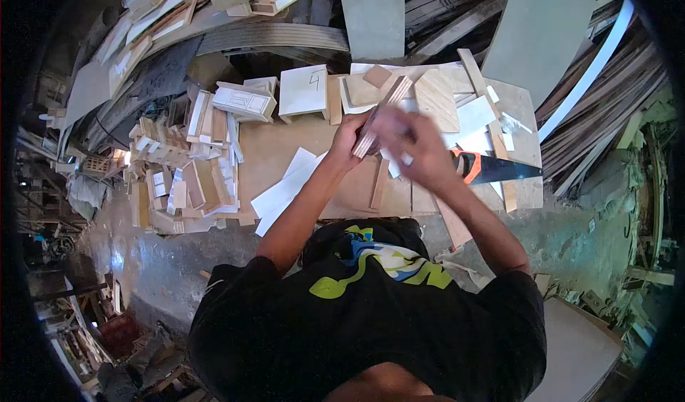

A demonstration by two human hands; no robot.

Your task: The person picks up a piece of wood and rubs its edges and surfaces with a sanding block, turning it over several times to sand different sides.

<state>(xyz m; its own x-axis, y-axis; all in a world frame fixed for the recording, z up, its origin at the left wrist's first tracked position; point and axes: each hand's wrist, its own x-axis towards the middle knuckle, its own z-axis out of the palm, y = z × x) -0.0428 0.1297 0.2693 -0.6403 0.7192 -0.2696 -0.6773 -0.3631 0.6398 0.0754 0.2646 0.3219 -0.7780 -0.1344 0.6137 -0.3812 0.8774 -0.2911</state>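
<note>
My left hand (347,139) is wrapped round a narrow layered wooden piece (384,115), which slants up to the right over the middle of the workbench (278,145). Against the right side of that piece is my right hand (414,139), smeared by motion, so its fingers and anything in them cannot be made out. A handsaw (499,169) with an orange and black handle lies just right of my right hand. White sheets (289,188) lie on the bench left of my left wrist.
A white box marked 4 (303,91) stands at the bench's back. Small wooden boxes (203,184) crowd its left end. Boards and strips, including a square panel (437,101), cover the right part. Long planks (606,95) are stacked beyond the right edge.
</note>
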